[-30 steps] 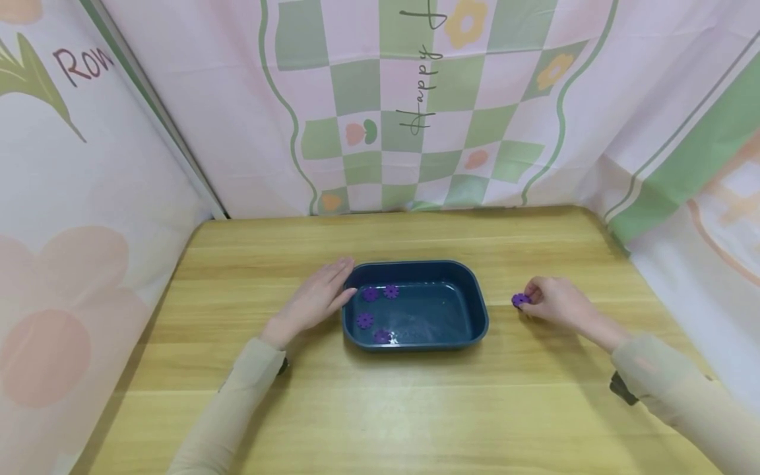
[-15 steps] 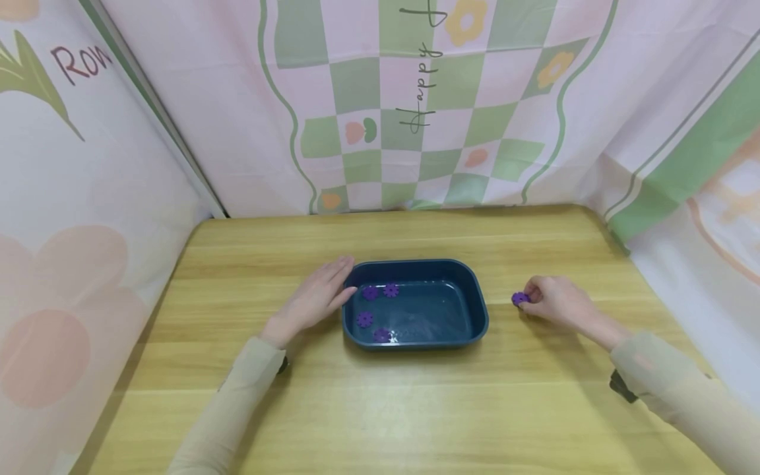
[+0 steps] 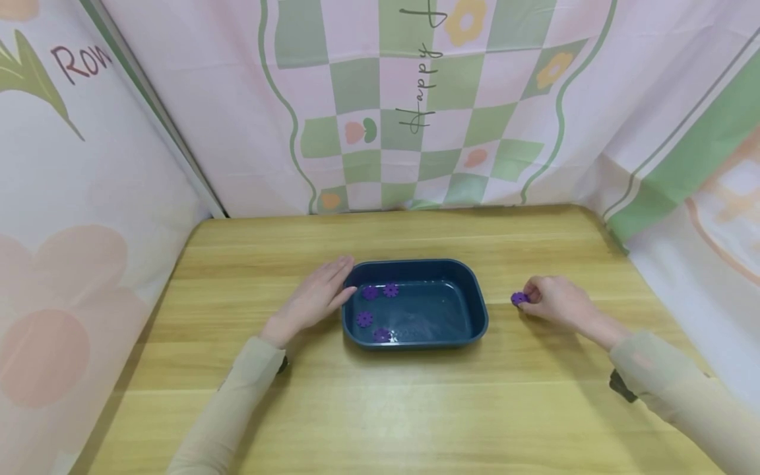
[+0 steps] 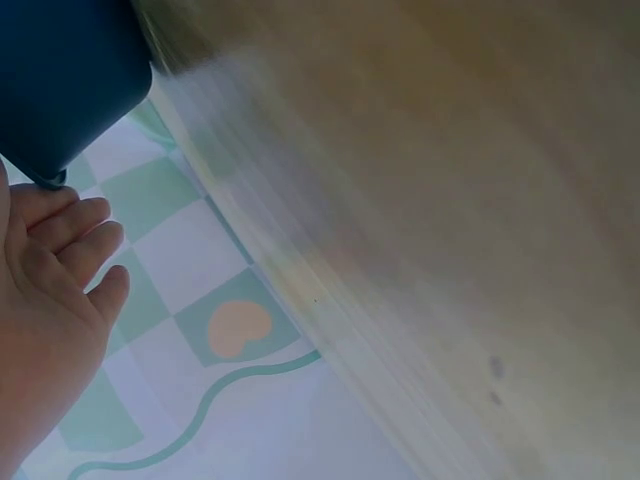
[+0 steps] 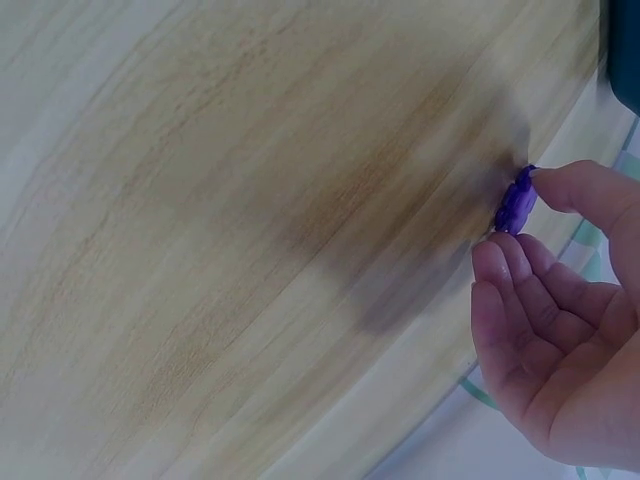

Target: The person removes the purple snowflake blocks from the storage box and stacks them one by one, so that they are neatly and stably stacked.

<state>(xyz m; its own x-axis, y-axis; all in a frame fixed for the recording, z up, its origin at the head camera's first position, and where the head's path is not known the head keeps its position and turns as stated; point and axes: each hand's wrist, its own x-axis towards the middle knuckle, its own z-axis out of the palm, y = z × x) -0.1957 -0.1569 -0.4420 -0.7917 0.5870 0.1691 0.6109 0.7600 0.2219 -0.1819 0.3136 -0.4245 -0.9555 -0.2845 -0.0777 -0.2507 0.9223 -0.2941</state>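
1. A wooden bench (image 3: 380,415) fills the lower part of the head view, with a pink and green checked curtain (image 3: 415,99) behind it.
2. Near the middle sits a dark blue tray (image 3: 436,313), a rounded rectangle lying flat, hollow side up. Its long axis runs left to right across the bench.
3. The left hand (image 3: 311,298) touches the tray's left end, fingers fairly straight and pointing to its far-left corner, the thumb at the rim. The hands are well apart.
4. To the right of the tray, apart from it, the right hand (image 3: 555,300) pinches a purple piece (image 3: 518,299) between thumb and fingers.
5. That piece is a small, thin round with a notched edge, about equally wide across its face. The right wrist view shows it almost edge-on, its visible length slanting from thumb to fingertips. Whether it touches the bench, I cannot tell.
6. Four matching purple pieces (image 3: 365,319) lie inside the tray, grouped toward its left end.
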